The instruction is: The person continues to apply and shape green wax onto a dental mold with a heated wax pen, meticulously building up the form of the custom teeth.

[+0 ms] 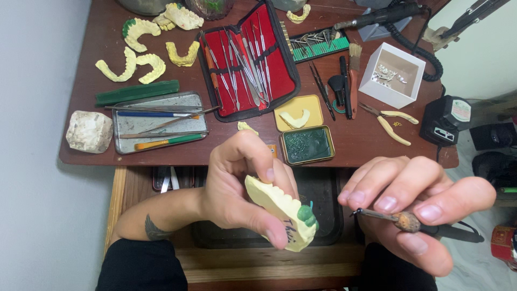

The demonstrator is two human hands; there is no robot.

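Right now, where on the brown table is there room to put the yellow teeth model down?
Bare wood shows between the yellow pliers and the green tin, and along the front edge between the metal tray and that tin. The back is crowded: plaster casts, red tool case, white box.

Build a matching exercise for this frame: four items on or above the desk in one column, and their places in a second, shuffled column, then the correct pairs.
Items
1. yellow dental cast with green wax
2. wax carving tool
3. red instrument case
4. white box

Places
A. lying open at the middle of the desk
B. in the left hand
C. at the desk's right end, holding small metal parts
D. in the right hand

Pairs: 1-B, 2-D, 3-A, 4-C
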